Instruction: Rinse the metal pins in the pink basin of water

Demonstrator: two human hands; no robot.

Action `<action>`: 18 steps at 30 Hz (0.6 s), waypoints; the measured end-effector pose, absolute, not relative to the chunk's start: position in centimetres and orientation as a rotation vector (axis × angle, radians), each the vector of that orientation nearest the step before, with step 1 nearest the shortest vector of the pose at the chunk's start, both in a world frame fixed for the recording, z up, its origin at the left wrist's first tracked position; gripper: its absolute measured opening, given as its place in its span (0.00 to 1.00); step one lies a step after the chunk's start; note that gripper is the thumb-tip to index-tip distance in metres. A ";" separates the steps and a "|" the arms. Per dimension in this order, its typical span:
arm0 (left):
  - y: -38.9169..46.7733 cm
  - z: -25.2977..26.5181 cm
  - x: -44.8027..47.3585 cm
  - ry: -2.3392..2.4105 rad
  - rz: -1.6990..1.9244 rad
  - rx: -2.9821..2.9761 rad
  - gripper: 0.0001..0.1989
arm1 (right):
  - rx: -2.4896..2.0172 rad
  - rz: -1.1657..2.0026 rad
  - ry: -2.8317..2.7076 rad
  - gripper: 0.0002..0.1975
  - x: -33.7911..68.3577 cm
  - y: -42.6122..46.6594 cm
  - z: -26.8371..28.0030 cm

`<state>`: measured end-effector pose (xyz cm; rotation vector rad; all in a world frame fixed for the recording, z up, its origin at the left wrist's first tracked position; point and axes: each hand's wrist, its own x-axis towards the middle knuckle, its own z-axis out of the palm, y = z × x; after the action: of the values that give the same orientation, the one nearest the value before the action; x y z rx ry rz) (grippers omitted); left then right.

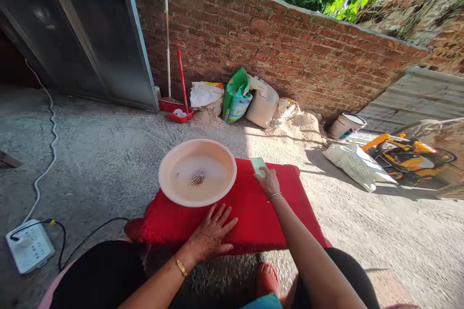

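A red cloth (253,203) is spread over a low support in front of my knees. My left hand (213,234) lies flat on its near edge, fingers spread, with nothing in it. In my right hand (268,181) is a pale green, soap-like bar (258,166), gripped near the cloth's far right side. Whether the bar touches the cloth is hard to tell. At the cloth's far left stands a pale pink basin (170,192) with cloudy water and a dark rippled patch in it, just beyond my left fingertips.
On the floor at left lies a white power strip (31,246) with cords. A red dustpan (180,115) and several sacks (263,101) rest along the brick wall (217,43). Farther right are a white bucket (346,126) and a yellow toy vehicle (409,154). The ground below the cloth looks wet.
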<state>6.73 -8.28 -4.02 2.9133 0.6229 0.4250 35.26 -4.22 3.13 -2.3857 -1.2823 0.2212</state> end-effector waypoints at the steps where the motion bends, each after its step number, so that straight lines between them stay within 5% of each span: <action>1: -8.2 -4.0 6.7 0.615 0.422 2.920 0.40 | -2.307 0.228 -1.405 0.22 33.5 -2.8 2.7; 7: -8.2 -3.9 6.7 0.594 0.371 2.954 0.43 | -2.195 0.284 -1.701 0.20 31.5 0.4 1.7; 18: -7.9 -3.9 6.4 0.598 0.441 3.024 0.41 | -2.696 0.194 -0.763 0.21 50.8 -10.0 5.0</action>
<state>6.38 -7.89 -3.95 3.0239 0.5982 0.4413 50.82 -10.00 5.01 -2.6958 -0.7629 0.1939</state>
